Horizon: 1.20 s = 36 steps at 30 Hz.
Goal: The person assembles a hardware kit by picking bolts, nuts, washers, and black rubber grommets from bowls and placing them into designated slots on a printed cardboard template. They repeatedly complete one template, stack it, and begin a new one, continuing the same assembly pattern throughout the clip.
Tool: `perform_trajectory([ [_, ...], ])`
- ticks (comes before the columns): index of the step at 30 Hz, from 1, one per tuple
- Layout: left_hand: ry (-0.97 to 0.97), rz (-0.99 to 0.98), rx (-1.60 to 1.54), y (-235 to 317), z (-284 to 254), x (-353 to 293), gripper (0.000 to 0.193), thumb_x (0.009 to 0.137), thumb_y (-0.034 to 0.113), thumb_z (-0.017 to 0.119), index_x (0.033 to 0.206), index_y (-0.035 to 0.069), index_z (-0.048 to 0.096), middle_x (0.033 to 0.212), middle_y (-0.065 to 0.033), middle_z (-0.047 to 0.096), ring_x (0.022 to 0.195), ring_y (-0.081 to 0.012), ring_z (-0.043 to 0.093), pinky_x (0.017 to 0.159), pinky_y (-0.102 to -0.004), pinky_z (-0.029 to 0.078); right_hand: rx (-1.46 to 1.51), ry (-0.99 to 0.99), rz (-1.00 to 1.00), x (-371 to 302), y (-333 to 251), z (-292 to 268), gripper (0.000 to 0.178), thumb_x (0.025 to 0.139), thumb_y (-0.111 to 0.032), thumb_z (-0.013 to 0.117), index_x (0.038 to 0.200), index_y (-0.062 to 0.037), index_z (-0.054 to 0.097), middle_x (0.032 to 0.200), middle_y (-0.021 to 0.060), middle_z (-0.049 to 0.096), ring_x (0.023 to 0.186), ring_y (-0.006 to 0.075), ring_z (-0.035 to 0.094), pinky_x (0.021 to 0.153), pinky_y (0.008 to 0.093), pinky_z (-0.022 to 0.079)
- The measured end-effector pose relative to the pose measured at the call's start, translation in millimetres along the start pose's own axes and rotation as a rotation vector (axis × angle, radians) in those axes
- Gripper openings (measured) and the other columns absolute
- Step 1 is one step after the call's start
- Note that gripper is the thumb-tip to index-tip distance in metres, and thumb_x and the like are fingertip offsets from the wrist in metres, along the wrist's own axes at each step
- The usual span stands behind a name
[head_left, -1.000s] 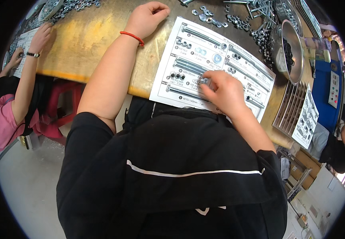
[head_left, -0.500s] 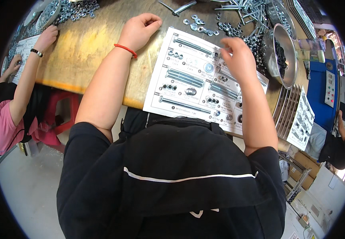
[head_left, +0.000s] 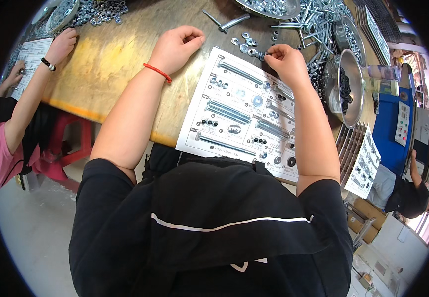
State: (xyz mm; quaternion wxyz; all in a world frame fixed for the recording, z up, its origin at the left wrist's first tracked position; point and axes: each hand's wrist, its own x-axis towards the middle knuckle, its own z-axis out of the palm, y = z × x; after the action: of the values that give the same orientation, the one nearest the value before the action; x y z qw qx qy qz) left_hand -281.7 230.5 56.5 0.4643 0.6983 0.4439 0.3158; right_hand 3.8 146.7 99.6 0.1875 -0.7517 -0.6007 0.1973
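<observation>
My left hand (head_left: 178, 47), with a red cord round its wrist, rests on the wooden table (head_left: 120, 64) beside a printed sheet. Its fingers are curled inward, and what they hold, if anything, is hidden. At the sheet's far edge my right hand (head_left: 289, 64) is closed in a pinch, fingertips down by a few loose washers and nuts (head_left: 246, 48). Whatever lies between those fingertips is too small to make out. Pictures of bolts, nuts and washers cover the white sheet (head_left: 184, 133), partly under my right forearm.
Long bolts (head_left: 234, 22) lie beyond the sheet. Bolts and nuts are heaped at far right, near metal bowls, one holding black rings (head_left: 345, 91). Slatted trays (head_left: 348, 143) lean at the right edge. On the left, another person's hand (head_left: 62, 49) is over the same table.
My right hand has moved left from above the sheet to the loose washers, its fingers closing to a pinch. My left hand stays curled in place. The whole view has shifted slightly.
</observation>
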Motion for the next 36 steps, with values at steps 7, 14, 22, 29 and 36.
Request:
perform_trajectory([
  [7,-0.024,-0.019,-0.074,-1,0,1,0.021,0.090,0.019,0.066,0.103,0.003,0.069,0.090,-0.0019,0.069,0.081,-0.0103,0.060,0.075,-0.0253,0.048,-0.030,-0.052,-0.073,0,1,1,0.030,0.075,-0.014,0.077,0.102,-0.0031,0.070,0.076,0.0075,0.065,0.069,0.0200,0.062,0.067,0.0320,0.050],
  [14,0.007,0.015,-0.184,-16,3,4,0.022,0.090,0.019,0.067,0.103,0.002,0.069,0.091,-0.0034,0.071,0.083,-0.0104,0.063,0.077,-0.0253,0.050,0.020,0.058,-0.081,-27,2,-29,0.027,0.077,-0.014,0.076,0.101,-0.0039,0.070,0.075,0.0067,0.064,0.068,0.0185,0.060,0.066,0.0305,0.049],
  [22,-0.009,0.008,-0.031,-8,5,5,0.023,0.091,0.022,0.066,0.103,0.002,0.069,0.088,-0.0016,0.069,0.080,-0.0096,0.060,0.075,-0.0244,0.048,-0.155,0.240,0.205,-161,75,-94,0.027,0.075,-0.009,0.077,0.100,-0.0044,0.071,0.074,0.0055,0.060,0.065,0.0169,0.057,0.062,0.0300,0.048],
  [29,0.056,-0.015,0.079,-13,9,3,0.023,0.089,0.023,0.068,0.102,0.003,0.071,0.088,-0.0029,0.070,0.080,-0.0114,0.062,0.075,-0.0258,0.050,-0.307,0.180,0.200,-177,93,-75,0.026,0.074,-0.014,0.075,0.098,-0.0076,0.069,0.082,0.0086,0.064,0.075,0.0270,0.063,0.068,0.0380,0.050],
  [36,0.039,0.028,0.088,1,11,-2,0.021,0.088,0.020,0.068,0.101,0.003,0.070,0.089,-0.0059,0.071,0.079,-0.0129,0.065,0.074,-0.0270,0.051,-0.095,0.256,0.061,-153,64,-73,0.022,0.073,-0.007,0.075,0.094,-0.0062,0.069,0.077,0.0069,0.061,0.063,0.0215,0.056,0.062,0.0331,0.048],
])
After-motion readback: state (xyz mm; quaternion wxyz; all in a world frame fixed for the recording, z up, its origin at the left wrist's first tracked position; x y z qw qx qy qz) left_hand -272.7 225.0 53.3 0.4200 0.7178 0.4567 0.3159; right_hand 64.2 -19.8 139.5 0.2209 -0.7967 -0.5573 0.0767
